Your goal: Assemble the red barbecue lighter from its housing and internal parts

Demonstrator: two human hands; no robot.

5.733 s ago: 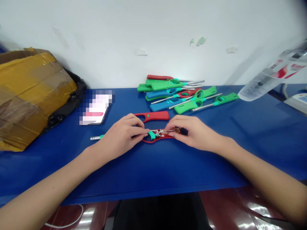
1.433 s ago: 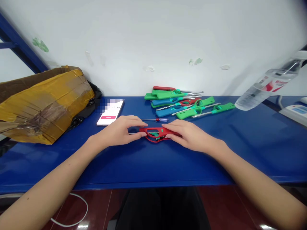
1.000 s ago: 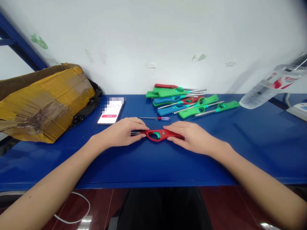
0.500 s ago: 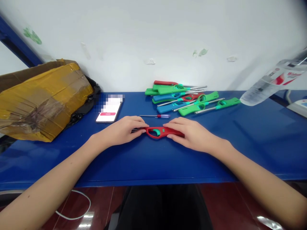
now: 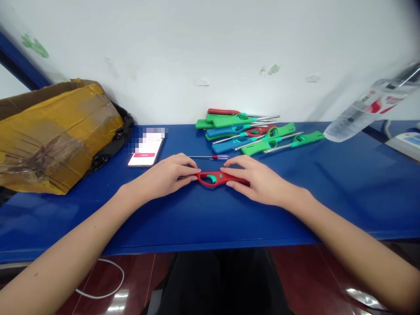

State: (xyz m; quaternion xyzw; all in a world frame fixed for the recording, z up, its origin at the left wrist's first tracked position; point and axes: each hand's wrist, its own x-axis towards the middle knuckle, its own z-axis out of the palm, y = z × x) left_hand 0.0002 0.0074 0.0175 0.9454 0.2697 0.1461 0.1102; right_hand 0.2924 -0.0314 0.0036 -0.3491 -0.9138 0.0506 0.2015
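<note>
Both my hands hold a red gas lighter [image 5: 215, 179] with a green trigger, lying level low over the blue table [image 5: 203, 218]. My left hand [image 5: 169, 177] pinches its front end beside the trigger loop, and the metal nozzle is mostly hidden under the fingers. Around the handle end, my right hand [image 5: 259, 179] closes with thumb below and fingers above. Just behind the lighter lies a screwdriver [image 5: 220, 156] with a clear and red handle. Farther back is a pile of green, blue and red lighters [image 5: 251, 133].
A phone [image 5: 144, 151] with a lit screen lies left of the pile. A taped cardboard box [image 5: 55, 140] stands at the left on black plastic. At the right, a water bottle [image 5: 364, 107] leans at a slant near a white device [image 5: 407, 142]. A white wall [image 5: 183, 52] rises behind.
The whole view has shifted slightly, with things appearing a little further left. Both hands keep their hold on the red lighter, and the right index finger looks slightly more raised.
</note>
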